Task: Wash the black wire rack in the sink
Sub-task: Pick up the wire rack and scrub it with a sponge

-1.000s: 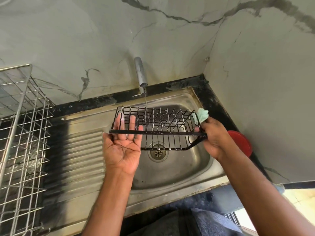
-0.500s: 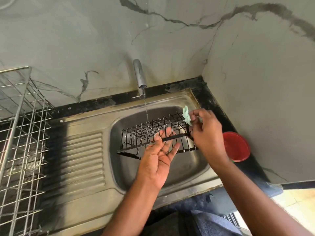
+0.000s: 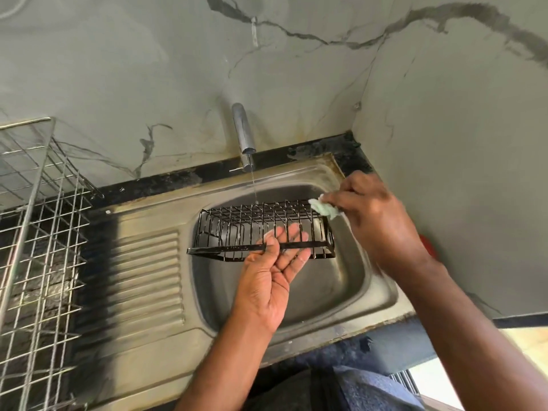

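**Inspector:** Where is the rack?

**Assistant:** The black wire rack hangs over the bowl of the steel sink, clear of the bottom, its long front bar level. A thin stream from the tap falls on its far top edge.

**Inspector:** Left hand?

**Assistant:** The left hand is palm up beneath the front bar. The fingers are spread and nearly straight, reaching under the wires; the thumb lies over the bar, so the bar sits between thumb and palm. It supports the rack from below.

**Inspector:** Right hand?

**Assistant:** The right hand is at the rack's far right corner, back of the hand toward the camera. Its fingertips pinch a small pale green cloth and press it against the top wires there.

**Inspector:** Surroundings?

**Assistant:** Left of the left hand lies the ribbed draining board, and beyond it a silver wire basket stands on the dark tabletop. Just behind the right wrist a sliver of a red object shows; what it is cannot be told.
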